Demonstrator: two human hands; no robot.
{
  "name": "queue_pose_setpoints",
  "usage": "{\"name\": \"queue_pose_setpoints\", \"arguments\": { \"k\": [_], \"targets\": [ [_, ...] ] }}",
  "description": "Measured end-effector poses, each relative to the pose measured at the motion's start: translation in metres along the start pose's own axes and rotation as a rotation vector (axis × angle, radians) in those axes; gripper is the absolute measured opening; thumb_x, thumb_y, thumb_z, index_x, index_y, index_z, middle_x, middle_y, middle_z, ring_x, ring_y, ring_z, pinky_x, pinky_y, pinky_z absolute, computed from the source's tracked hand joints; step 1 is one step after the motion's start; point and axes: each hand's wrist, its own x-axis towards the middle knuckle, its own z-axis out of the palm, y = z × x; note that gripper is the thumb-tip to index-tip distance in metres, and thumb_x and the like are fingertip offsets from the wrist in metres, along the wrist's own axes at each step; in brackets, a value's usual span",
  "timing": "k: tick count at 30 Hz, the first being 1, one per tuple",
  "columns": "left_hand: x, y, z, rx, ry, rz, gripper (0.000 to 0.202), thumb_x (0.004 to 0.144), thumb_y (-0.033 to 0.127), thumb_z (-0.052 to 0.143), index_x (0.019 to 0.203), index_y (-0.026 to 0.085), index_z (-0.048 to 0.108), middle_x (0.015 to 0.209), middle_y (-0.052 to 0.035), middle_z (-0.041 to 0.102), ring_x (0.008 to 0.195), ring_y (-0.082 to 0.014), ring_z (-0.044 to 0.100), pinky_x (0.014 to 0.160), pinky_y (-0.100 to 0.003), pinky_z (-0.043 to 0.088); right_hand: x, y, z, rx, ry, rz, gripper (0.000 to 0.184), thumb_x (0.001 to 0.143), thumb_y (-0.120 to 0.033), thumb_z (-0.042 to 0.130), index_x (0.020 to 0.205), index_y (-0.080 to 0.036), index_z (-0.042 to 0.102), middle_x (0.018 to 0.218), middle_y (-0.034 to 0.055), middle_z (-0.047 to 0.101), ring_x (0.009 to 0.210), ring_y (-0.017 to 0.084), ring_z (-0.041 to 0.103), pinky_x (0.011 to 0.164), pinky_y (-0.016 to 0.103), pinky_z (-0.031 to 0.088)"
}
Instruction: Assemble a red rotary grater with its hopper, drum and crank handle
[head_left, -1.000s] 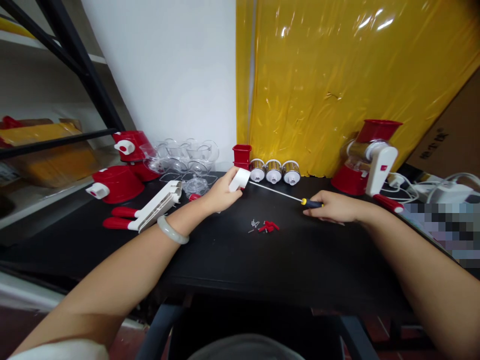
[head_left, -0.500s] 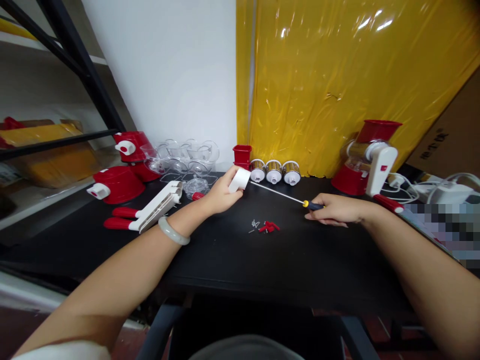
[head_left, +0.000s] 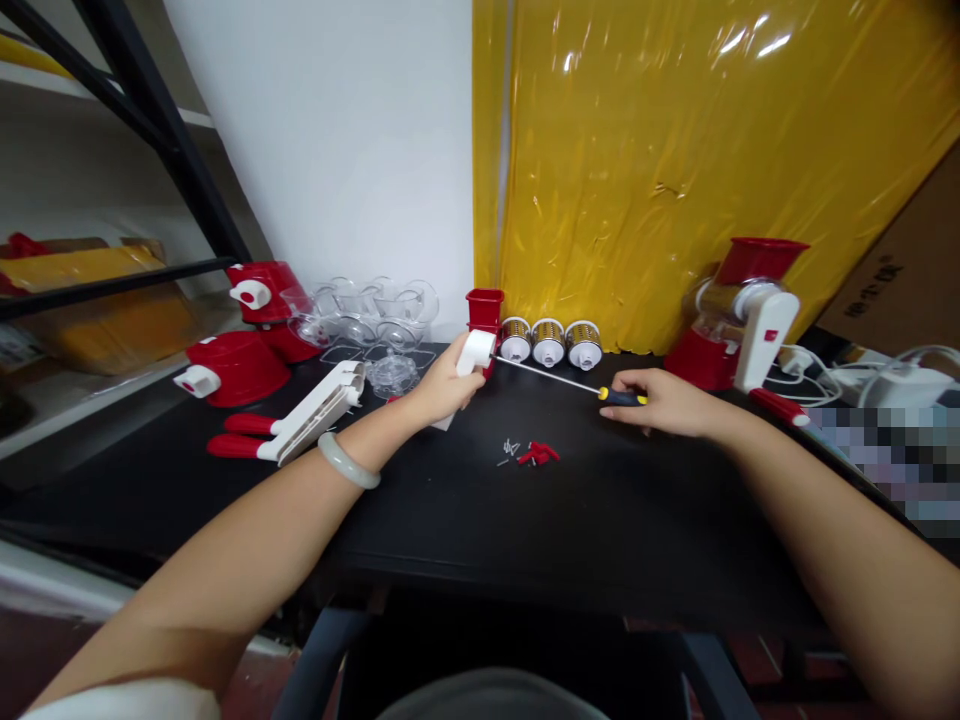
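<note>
My left hand (head_left: 441, 388) is closed around a white crank handle (head_left: 477, 350), its round end turned to the right; fingers cover much of the rest. In my right hand (head_left: 664, 402) is a screwdriver (head_left: 622, 398) with a dark blue and yellow grip, held between thumb and fingers. Its long shaft slants up to the left, and the tip meets the crank handle's round end. Whether it sits in a screw I cannot tell. On the black table below lie several small screws (head_left: 511, 447) and several small red pieces (head_left: 540, 454).
White crank handles with red grips (head_left: 240, 446) and red bases (head_left: 238, 370) stand at left, near clear plastic housings (head_left: 360, 315). Behind are a red hopper (head_left: 485, 308) and metal grater drums (head_left: 548, 343). An assembled rotary grater (head_left: 750, 310) stands right, beside white cables (head_left: 900, 375).
The crank handle has tilted and shifted slightly left and up in my left hand. My right hand and the screwdriver have moved a little up, and the grip on it has loosened.
</note>
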Motion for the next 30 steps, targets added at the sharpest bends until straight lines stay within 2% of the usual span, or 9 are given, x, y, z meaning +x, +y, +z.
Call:
{"name": "queue_pose_setpoints", "arguments": {
  "k": [2, 4, 7, 10, 16, 22, 30],
  "targets": [
    [0.000, 0.003, 0.002, -0.028, 0.021, -0.043, 0.044, 0.065, 0.012, 0.055, 0.107, 0.020, 0.045, 0.054, 0.0106, 0.043, 0.037, -0.0077, 0.040, 0.040, -0.021, 0.032, 0.002, 0.001, 0.000, -0.138, 0.194, -0.114, 0.033, 0.077, -0.052, 0.064, 0.074, -0.020, 0.055, 0.071, 0.0021, 0.064, 0.062, 0.014, 0.058, 0.058, 0.025, 0.041],
    [0.000, 0.005, 0.005, -0.048, 0.045, -0.094, 0.042, 0.064, 0.011, 0.055, 0.103, 0.021, 0.045, 0.053, 0.0107, 0.043, 0.037, -0.0077, 0.039, 0.040, -0.021, 0.031, 0.002, 0.000, 0.001, -0.278, 0.318, -0.169, 0.029, 0.080, -0.048, 0.061, 0.077, -0.020, 0.060, 0.078, 0.0044, 0.068, 0.069, 0.017, 0.060, 0.062, 0.027, 0.040],
    [-0.001, 0.009, 0.008, -0.110, 0.075, -0.169, 0.038, 0.062, 0.009, 0.053, 0.096, 0.021, 0.044, 0.052, 0.0106, 0.041, 0.037, -0.0074, 0.038, 0.039, -0.020, 0.029, -0.001, -0.005, 0.004, -0.492, 0.413, -0.165, 0.028, 0.087, -0.045, 0.054, 0.092, -0.021, 0.066, 0.091, 0.0070, 0.071, 0.078, 0.021, 0.063, 0.062, 0.028, 0.038],
    [-0.002, 0.013, 0.009, -0.201, 0.085, -0.230, 0.033, 0.059, 0.008, 0.052, 0.088, 0.021, 0.042, 0.051, 0.0101, 0.039, 0.038, -0.0070, 0.036, 0.039, -0.020, 0.026, -0.005, -0.012, 0.007, -0.685, 0.464, -0.153, 0.032, 0.092, -0.047, 0.046, 0.102, -0.023, 0.065, 0.098, 0.0082, 0.071, 0.080, 0.022, 0.064, 0.057, 0.028, 0.033],
    [-0.002, 0.016, 0.006, -0.283, 0.055, -0.248, 0.028, 0.059, 0.009, 0.053, 0.080, 0.021, 0.040, 0.049, 0.0093, 0.038, 0.038, -0.0066, 0.034, 0.039, -0.020, 0.023, -0.008, -0.017, 0.007, -0.788, 0.394, -0.174, 0.040, 0.096, -0.051, 0.036, 0.099, -0.022, 0.062, 0.094, 0.0084, 0.070, 0.075, 0.020, 0.063, 0.053, 0.027, 0.025],
    [-0.002, 0.013, 0.005, -0.209, 0.046, -0.246, 0.029, 0.059, 0.008, 0.052, 0.083, 0.021, 0.041, 0.049, 0.0099, 0.037, 0.038, -0.0066, 0.035, 0.039, -0.020, 0.024, -0.009, -0.016, 0.003, -0.733, 0.322, -0.211, 0.040, 0.096, -0.053, 0.037, 0.093, -0.021, 0.062, 0.088, 0.0085, 0.070, 0.076, 0.022, 0.064, 0.056, 0.028, 0.030],
    [0.001, 0.009, 0.001, -0.119, 0.020, -0.221, 0.033, 0.060, 0.009, 0.051, 0.090, 0.021, 0.042, 0.050, 0.0106, 0.038, 0.038, -0.0072, 0.035, 0.038, -0.021, 0.026, -0.008, -0.017, 0.001, -0.530, 0.248, -0.189, 0.040, 0.091, -0.057, 0.044, 0.088, -0.022, 0.063, 0.077, 0.0060, 0.068, 0.066, 0.019, 0.061, 0.058, 0.028, 0.036]
  ]
}}
